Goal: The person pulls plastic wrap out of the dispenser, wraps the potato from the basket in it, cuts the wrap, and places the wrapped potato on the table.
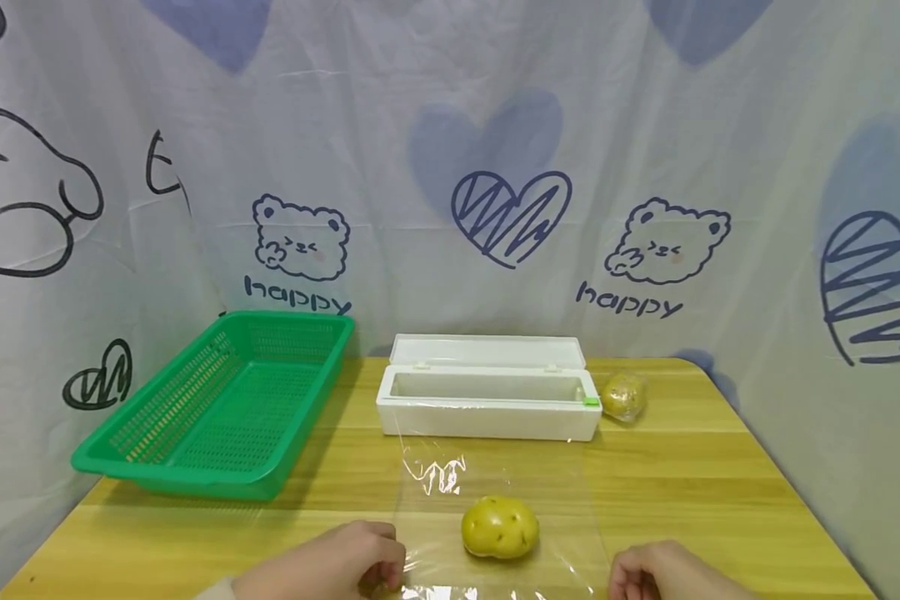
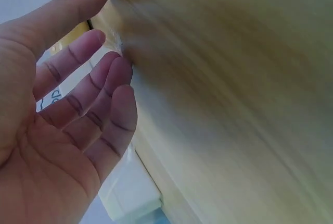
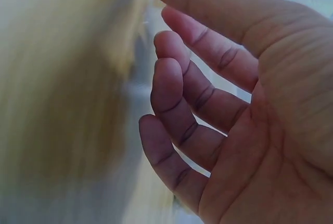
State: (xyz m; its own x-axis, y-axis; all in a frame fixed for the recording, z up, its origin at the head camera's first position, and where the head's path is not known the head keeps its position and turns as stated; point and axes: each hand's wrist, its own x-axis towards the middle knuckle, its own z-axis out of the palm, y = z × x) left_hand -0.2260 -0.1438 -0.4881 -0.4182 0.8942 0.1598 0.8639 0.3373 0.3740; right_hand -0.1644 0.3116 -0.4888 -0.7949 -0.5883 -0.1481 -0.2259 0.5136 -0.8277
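A yellow potato (image 1: 500, 527) lies on a sheet of clear cling film (image 1: 441, 477) spread on the table. The film reaches back to the front of a white dispenser box (image 1: 487, 422), whose lid stands raised. At the film's left edge is my left hand (image 1: 356, 554); its fingers (image 2: 122, 112) are loosely bent, with the thumb apart from them. My right hand (image 1: 656, 571) is by the right edge, its fingers (image 3: 167, 86) relaxed and slightly bent. Neither wrist view shows anything plainly pinched. Whether the fingertips touch the film is hard to tell.
A green perforated basket (image 1: 270, 475) stands at the left of the wooden table (image 1: 690, 483). Right of the box sits a potato wrapped in film (image 1: 623, 397). A bright green piece (image 1: 591, 402) is on the box's right end. A printed curtain (image 1: 390, 275) hangs behind.
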